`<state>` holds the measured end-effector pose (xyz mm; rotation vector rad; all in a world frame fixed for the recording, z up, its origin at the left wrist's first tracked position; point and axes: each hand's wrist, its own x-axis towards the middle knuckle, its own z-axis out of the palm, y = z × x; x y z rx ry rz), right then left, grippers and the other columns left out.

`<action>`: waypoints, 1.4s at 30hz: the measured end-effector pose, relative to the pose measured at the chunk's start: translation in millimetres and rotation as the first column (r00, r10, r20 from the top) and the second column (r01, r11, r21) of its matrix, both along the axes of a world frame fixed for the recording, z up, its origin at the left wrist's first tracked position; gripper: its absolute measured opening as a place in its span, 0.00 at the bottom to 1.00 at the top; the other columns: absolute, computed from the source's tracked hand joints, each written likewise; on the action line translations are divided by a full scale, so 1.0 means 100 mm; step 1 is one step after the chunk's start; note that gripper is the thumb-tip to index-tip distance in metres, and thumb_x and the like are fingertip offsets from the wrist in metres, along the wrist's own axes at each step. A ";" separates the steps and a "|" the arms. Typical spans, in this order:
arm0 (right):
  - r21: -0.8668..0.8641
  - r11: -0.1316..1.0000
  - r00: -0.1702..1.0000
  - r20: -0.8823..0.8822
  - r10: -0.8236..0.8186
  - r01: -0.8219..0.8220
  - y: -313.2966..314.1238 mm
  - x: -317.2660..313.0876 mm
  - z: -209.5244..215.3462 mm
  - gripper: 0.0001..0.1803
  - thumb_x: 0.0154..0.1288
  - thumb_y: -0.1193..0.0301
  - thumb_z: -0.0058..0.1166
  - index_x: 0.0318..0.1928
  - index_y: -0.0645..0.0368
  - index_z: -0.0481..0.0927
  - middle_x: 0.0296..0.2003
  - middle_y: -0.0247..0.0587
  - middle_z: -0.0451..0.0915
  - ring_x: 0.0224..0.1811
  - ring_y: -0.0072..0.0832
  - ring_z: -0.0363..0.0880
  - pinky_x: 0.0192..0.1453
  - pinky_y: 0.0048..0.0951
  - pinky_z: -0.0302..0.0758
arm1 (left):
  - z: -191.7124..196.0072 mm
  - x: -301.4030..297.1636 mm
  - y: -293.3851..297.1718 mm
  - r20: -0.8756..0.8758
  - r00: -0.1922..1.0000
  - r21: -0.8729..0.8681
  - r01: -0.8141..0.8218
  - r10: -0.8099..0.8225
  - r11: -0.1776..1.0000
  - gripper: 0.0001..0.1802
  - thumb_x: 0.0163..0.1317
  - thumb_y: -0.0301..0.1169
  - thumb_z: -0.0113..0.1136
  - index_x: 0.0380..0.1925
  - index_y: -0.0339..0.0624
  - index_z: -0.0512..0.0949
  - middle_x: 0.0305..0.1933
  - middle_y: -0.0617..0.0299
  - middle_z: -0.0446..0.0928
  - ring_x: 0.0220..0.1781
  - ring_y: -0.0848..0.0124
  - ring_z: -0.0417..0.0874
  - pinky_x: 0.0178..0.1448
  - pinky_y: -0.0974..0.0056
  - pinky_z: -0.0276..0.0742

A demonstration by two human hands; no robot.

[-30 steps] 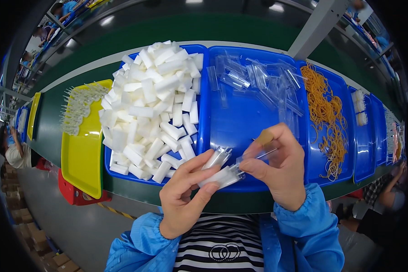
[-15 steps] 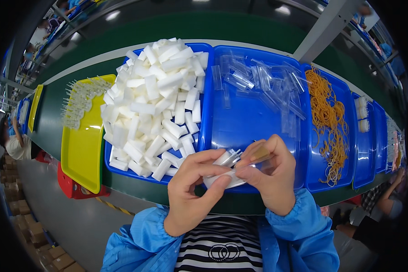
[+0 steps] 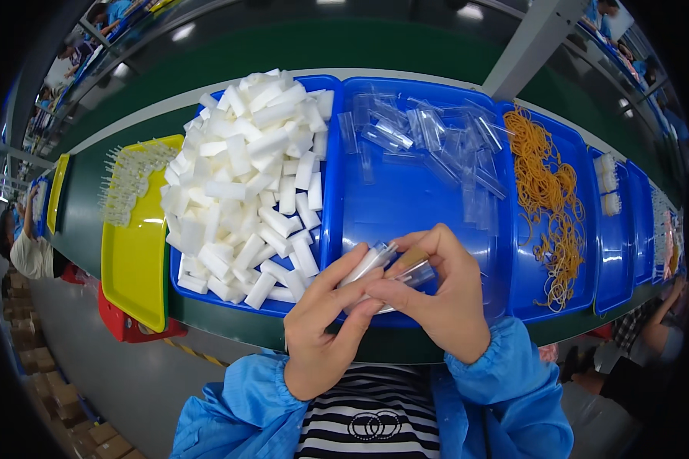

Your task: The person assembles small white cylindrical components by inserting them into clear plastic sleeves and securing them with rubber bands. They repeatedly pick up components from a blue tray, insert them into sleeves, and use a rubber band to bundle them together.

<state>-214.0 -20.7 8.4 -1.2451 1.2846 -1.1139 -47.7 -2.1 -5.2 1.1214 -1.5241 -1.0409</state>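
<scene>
Both hands meet just above the near rim of the middle blue tray (image 3: 406, 199). The left hand (image 3: 325, 336) pinches a clear plastic sleeve (image 3: 367, 264) with a white foam piece in it, fingers closed on its lower end. The right hand (image 3: 448, 302) grips a small clear tube (image 3: 415, 269) with a tan end, thumb and forefinger tight around it, tip touching the sleeve's mouth (whether it has entered is hard to tell, as the fingers hide the joint).

To do this well, the sleeve's mouth should be held open and steady while the tube goes in straight, without crushing the thin plastic.

No readable labels show. Loose clear sleeves (image 3: 429, 138) lie at the far end of the same tray. Left of it, a blue tray holds heaped white foam blocks (image 3: 245, 176); further left, a yellow tray (image 3: 134, 260) carries pale small parts. Right, orange rubber bands (image 3: 547, 195) fill another blue tray.
</scene>
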 end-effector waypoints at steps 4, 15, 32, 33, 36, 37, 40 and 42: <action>-0.312 0.945 0.917 -0.397 -0.038 -0.096 -0.05 -0.14 0.16 0.35 0.49 0.65 0.75 0.56 0.63 0.73 0.53 0.46 0.77 0.56 0.41 0.75 0.62 0.42 0.69 | 0.05 0.03 -0.09 0.069 0.996 -0.017 0.059 -0.057 0.998 0.21 0.65 0.22 0.59 0.58 0.32 0.77 0.69 0.41 0.68 0.67 0.54 0.74 0.67 0.60 0.70; -0.401 0.866 0.701 -0.708 -0.086 -0.299 -0.01 -0.16 0.18 0.43 0.41 0.64 0.75 0.61 0.61 0.73 0.57 0.44 0.74 0.57 0.42 0.73 0.67 0.50 0.67 | 0.07 -0.01 0.00 -0.298 0.906 0.110 0.344 -0.299 0.933 0.35 0.73 0.34 0.52 0.74 0.34 0.53 0.77 0.42 0.50 0.77 0.54 0.56 0.73 0.54 0.61; -0.411 0.790 0.683 -0.730 0.013 -0.455 0.09 -0.31 0.19 0.39 0.44 0.63 0.72 0.58 0.63 0.74 0.57 0.48 0.77 0.58 0.43 0.76 0.59 0.44 0.75 | 0.08 0.03 -0.04 -0.594 0.792 0.530 0.513 -0.136 0.675 0.30 0.74 0.32 0.52 0.71 0.34 0.56 0.63 0.54 0.71 0.64 0.68 0.74 0.68 0.62 0.68; -0.415 0.785 0.675 -0.738 0.005 -0.459 0.08 -0.29 0.21 0.37 0.44 0.63 0.73 0.56 0.64 0.76 0.57 0.48 0.77 0.57 0.44 0.78 0.58 0.44 0.76 | 0.10 0.01 -0.05 -0.551 0.811 0.525 0.521 -0.197 0.673 0.31 0.74 0.31 0.53 0.71 0.34 0.55 0.63 0.54 0.71 0.64 0.69 0.73 0.68 0.63 0.68; -0.414 0.827 0.739 -0.674 0.003 -0.381 0.13 -0.26 0.25 0.33 0.50 0.62 0.69 0.55 0.63 0.76 0.55 0.46 0.79 0.55 0.43 0.79 0.58 0.43 0.76 | 0.16 -0.06 -0.08 -0.575 0.791 0.570 0.569 -0.207 0.593 0.30 0.71 0.27 0.56 0.69 0.35 0.57 0.61 0.58 0.71 0.65 0.71 0.72 0.68 0.63 0.68; -0.425 0.809 0.726 -0.688 0.003 -0.406 0.13 -0.25 0.21 0.32 0.51 0.61 0.66 0.55 0.63 0.75 0.54 0.47 0.79 0.53 0.42 0.80 0.57 0.41 0.77 | 0.17 -0.07 -0.06 -0.586 0.783 0.570 0.582 -0.210 0.581 0.29 0.70 0.27 0.57 0.68 0.35 0.58 0.61 0.58 0.71 0.65 0.71 0.72 0.68 0.63 0.68; -0.442 0.784 0.695 -0.718 -0.017 -0.437 0.21 -0.29 0.09 0.33 0.51 0.60 0.64 0.56 0.63 0.75 0.52 0.47 0.80 0.51 0.40 0.81 0.56 0.39 0.78 | 0.12 -0.07 -0.02 -0.594 0.766 0.583 0.621 -0.245 0.524 0.27 0.68 0.25 0.58 0.65 0.36 0.62 0.61 0.59 0.71 0.64 0.73 0.72 0.67 0.63 0.68; -0.466 0.749 0.678 -0.734 -0.030 -0.471 0.23 -0.34 0.09 0.33 0.52 0.59 0.61 0.58 0.64 0.74 0.51 0.46 0.80 0.50 0.39 0.82 0.56 0.37 0.78 | 0.06 -0.06 0.00 -0.572 0.765 0.571 0.631 -0.296 0.525 0.26 0.66 0.24 0.60 0.63 0.36 0.64 0.59 0.60 0.72 0.63 0.73 0.72 0.66 0.64 0.69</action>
